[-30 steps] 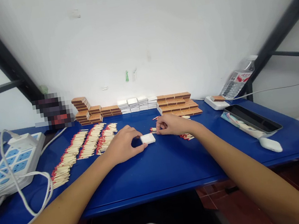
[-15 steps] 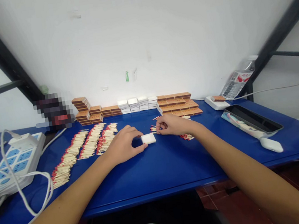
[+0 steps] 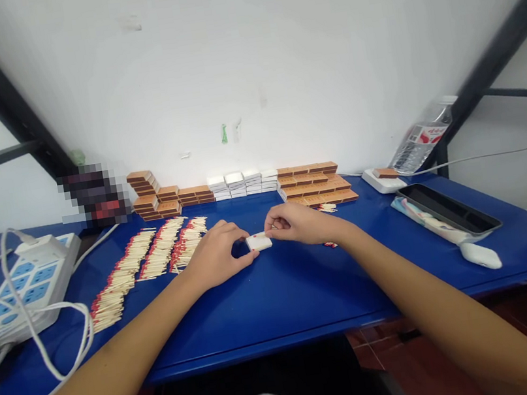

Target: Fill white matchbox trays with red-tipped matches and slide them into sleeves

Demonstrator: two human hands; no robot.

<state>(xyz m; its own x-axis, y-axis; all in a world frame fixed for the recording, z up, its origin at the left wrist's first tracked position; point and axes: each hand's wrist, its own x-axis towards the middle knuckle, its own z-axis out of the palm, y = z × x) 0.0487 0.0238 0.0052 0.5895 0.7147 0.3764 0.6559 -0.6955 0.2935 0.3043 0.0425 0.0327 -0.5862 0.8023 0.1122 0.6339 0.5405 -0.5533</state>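
Observation:
A small white matchbox tray [image 3: 259,243] is held low over the blue table, pinched at its left end between the thumb and fingers of my left hand [image 3: 219,251]. My right hand [image 3: 297,224] is closed in a pinch at the tray's upper right edge, on a match whose red head shows over the tray; the fingers cover most of the stick. Left of my left hand lie rows of loose matches [image 3: 157,249], red heads mostly to the left. More matches [image 3: 327,208] lie behind my right hand, largely hidden by it.
Against the wall stand brown matchboxes [image 3: 314,186] at both sides of stacked white trays [image 3: 244,184]. A power strip [image 3: 24,286] with looped white cables lies at left. At right are a plastic bottle [image 3: 425,137], a phone-like black object [image 3: 448,206] and a white earbud case [image 3: 480,255].
My right hand has moved slightly left and up to the tray, bringing a match over it. The tray has tilted and shifted a little; my left hand stays on it.

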